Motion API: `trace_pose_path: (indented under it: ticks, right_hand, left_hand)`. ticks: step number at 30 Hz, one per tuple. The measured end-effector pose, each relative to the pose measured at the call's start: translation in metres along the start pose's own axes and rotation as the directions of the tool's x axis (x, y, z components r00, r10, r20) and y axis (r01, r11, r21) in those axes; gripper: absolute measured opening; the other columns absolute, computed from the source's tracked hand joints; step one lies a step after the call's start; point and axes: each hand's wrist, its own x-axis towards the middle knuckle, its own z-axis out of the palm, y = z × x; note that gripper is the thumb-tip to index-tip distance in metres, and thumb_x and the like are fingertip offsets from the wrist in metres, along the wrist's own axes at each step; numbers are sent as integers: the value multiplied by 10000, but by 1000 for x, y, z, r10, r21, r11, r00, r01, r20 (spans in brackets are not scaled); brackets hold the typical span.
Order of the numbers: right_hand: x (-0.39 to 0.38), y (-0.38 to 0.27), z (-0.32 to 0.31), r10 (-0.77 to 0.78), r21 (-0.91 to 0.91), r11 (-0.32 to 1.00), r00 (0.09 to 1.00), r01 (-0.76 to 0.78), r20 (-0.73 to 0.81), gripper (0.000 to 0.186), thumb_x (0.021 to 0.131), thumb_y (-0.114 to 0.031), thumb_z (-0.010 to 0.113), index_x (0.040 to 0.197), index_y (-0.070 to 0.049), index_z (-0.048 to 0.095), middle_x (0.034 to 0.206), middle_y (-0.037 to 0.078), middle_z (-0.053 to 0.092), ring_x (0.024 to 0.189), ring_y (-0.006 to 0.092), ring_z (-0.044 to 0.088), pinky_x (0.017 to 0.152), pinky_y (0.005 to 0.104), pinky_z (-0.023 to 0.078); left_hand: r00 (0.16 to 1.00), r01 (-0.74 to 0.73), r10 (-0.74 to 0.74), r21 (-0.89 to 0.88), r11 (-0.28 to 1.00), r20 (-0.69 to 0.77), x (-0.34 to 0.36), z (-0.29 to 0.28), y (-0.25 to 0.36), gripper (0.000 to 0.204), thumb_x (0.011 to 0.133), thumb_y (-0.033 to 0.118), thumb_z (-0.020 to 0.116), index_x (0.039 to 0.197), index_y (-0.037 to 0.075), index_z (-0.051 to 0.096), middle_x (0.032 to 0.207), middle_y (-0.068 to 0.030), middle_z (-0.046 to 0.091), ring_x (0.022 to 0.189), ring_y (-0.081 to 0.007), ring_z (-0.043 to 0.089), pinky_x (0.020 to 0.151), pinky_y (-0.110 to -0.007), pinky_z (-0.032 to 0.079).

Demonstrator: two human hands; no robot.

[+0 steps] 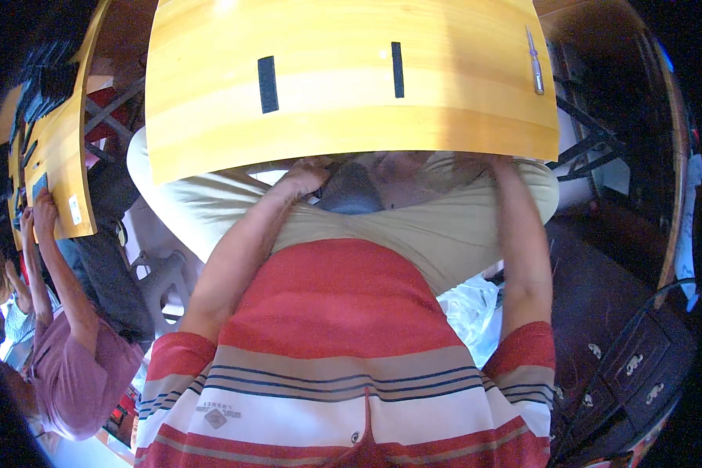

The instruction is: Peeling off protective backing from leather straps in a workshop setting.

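Both my forearms reach forward between and over my knees, under the front edge of the yellow wooden table (351, 129). My left hand (310, 178) is below that edge, beside a dark grey rounded seat part (352, 191) between my legs. Its fingers look curled closed, and whatever is in them is hidden. My right hand (482, 162) is at my right knee, mostly covered by the tabletop and blurred. On the table lie two flat black strips (267, 84) (398, 70), apart from each other, and a slim screwdriver (536, 66) near the right edge.
At left, another person in a mauve shirt (78, 370) works with both hands at a second wooden table (66, 168) holding dark strips. A grey plastic stool (164, 277) stands between us. Dark drawers (632, 366) are at right, and a clear plastic bag (469, 312) is beside me.
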Motion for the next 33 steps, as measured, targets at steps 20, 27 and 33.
trace_pose_path:
  ticks: [20, 27, 33]
  right_hand:
    - [-33, -62, 38, -133, 469, 883, 944, -27, 304, 568, 968, -434, 576, 1383, -60, 472, 1209, 184, 636, 1109, 364, 604, 960, 461, 489]
    - [-31, -140, -11, 128, 704, 524, 861, -479, 491, 136, 976, -130, 590, 1071, -33, 589, 864, 30, 584, 644, 116, 518, 592, 290, 487]
    - [-31, -157, -23, 71, 696, 571, 871, -436, 487, 199, 988, -187, 619, 1104, -25, 613, 883, 28, 614, 632, 86, 503, 579, 265, 477]
  left_hand:
    - [984, -176, 175, -33, 984, -12, -2, 12, 25, 301, 923, 186, 594, 1201, 79, 642, 1100, -138, 672, 1046, -231, 631, 913, -364, 516]
    - [990, 50, -4, -318, 947, 144, -5, 4, 35, 346, 925, 268, 649, 1218, 84, 635, 1170, -141, 655, 1049, -229, 644, 857, -339, 548]
    - [999, 44, -45, -668, 743, 16, -35, -12, 79, 527, 863, 348, 767, 1290, 103, 578, 1194, -107, 644, 1066, -224, 623, 890, -337, 522]
